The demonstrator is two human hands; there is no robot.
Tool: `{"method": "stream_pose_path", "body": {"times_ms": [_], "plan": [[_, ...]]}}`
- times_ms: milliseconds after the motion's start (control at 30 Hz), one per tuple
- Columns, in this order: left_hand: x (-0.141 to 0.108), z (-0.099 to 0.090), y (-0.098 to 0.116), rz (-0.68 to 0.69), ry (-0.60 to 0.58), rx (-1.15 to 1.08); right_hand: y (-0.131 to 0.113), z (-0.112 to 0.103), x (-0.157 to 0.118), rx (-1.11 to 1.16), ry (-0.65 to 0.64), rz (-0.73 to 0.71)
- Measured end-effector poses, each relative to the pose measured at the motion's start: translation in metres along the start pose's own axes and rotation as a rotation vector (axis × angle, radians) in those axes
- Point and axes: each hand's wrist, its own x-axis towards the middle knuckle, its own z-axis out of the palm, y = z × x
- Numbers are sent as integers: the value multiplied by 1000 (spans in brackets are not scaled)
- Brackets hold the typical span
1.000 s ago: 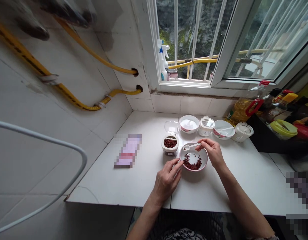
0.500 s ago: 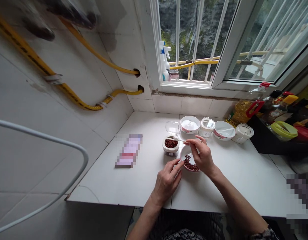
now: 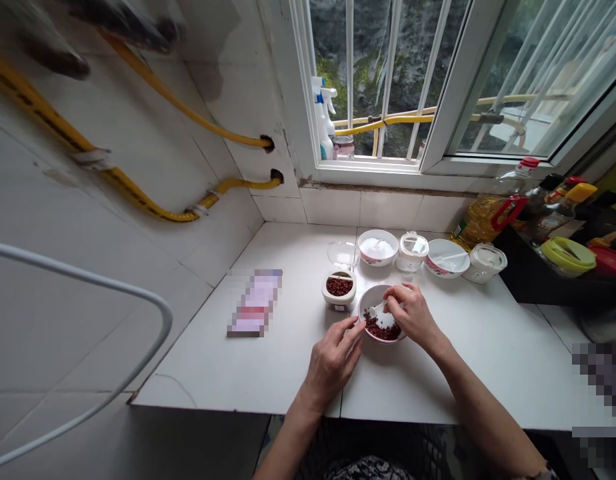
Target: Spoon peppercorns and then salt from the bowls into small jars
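A small white bowl (image 3: 364, 301) with a pinkish rim stands on the counter, dark red dried peppercorns (image 3: 383, 331) lying in its bottom. My left hand (image 3: 333, 357) is closed at the bowl's near left rim, fingertips on the edge. Pinched in my right hand (image 3: 412, 312) is a small white spoon (image 3: 377, 309), its head low inside the bowl near the peppercorns. Just left of the bowl sits a round white spice jar (image 3: 339, 299), filled with the same peppercorns, its clear lid (image 3: 343, 254) flipped up behind it.
Behind stand a bowl of white powder (image 3: 378, 260), a lidded jar (image 3: 413, 252), a bowl with a white spoon (image 3: 445, 268) and another white jar (image 3: 485, 264). An oil bottle (image 3: 488, 215) and sauce bottles are at right. A blurred purple item (image 3: 255, 303) lies left.
My right hand has moved the spoon from above the spice jar down into the bowl. My left hand stays at the bowl's rim. The view has shifted slightly.
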Motion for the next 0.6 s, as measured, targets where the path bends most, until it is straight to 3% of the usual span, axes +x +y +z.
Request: {"method": "stream_pose_path", "body": {"times_ms": [300, 600], "plan": [[0, 1, 0, 7, 1, -4, -4, -10, 1, 537, -34, 339], [1, -1, 1, 11, 2, 4, -1, -17, 6, 641, 8, 375]]}}
